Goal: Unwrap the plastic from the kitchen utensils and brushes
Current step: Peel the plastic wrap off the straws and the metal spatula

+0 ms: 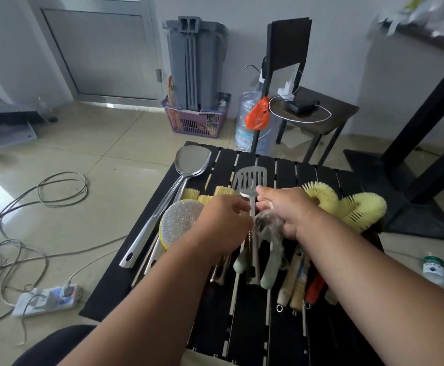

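A bundle of utensils and brushes lies on the black slatted table [247,326]. My left hand [223,223] pinches the neck of the steel slotted spatula [250,180], whose head points away from me. My right hand [284,210] grips a crumpled wad of clear plastic wrap [267,224] just right of that neck. Below the hands lie pale green handles [269,268] and wooden brush handles [291,281]. Yellow bottle brushes [347,207] curl to the right. A sparkly round scrubber [179,220] sits left of my left hand.
A large steel turner [168,196] lies along the table's left side. On the tiled floor to the left are loose cables [17,233] and a power strip [46,299]. Beyond the table stand a dark chair [310,109], a water jug [247,122] and a purple basket [197,122].
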